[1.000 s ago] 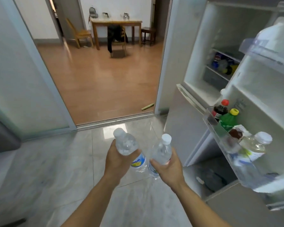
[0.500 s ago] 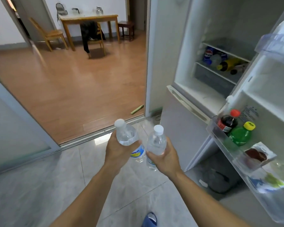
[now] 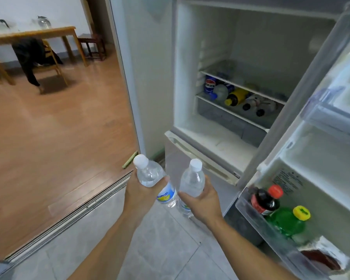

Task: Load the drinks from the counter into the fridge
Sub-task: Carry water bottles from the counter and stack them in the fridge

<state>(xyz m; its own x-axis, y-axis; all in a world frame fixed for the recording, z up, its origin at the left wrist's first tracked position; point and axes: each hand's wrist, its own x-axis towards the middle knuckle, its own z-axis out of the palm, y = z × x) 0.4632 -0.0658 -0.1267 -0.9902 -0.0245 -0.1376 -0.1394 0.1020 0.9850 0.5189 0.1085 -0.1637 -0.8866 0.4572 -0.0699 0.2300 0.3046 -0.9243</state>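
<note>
My left hand (image 3: pixel 142 194) grips a clear water bottle (image 3: pixel 150 173) with a white cap and a blue-yellow label. Beside it, my right hand (image 3: pixel 203 202) grips a second clear water bottle (image 3: pixel 191 181) with a white cap. Both bottles are held upright in front of the open fridge (image 3: pixel 220 136). On a low inner shelf (image 3: pixel 228 111) lie several drinks, among them a blue can (image 3: pixel 210 84) and a yellow bottle (image 3: pixel 235 97). The open door's lower bin (image 3: pixel 257 221) holds a dark soda bottle with a red cap (image 3: pixel 265 201) and a green bottle with a yellow cap (image 3: pixel 289 221).
The fridge door (image 3: pixel 331 122) stands open at the right. A sliding-door track (image 3: pixel 73 211) crosses the floor at left, with wood flooring beyond. A wooden table (image 3: pixel 31 34) and a chair draped with dark clothing (image 3: pixel 31 55) stand far back. Grey tiles lie underfoot.
The view has swung right and closer to the fridge, so its interior now fills more of the frame. Both hands keep holding their bottles, raised slightly toward the fridge.
</note>
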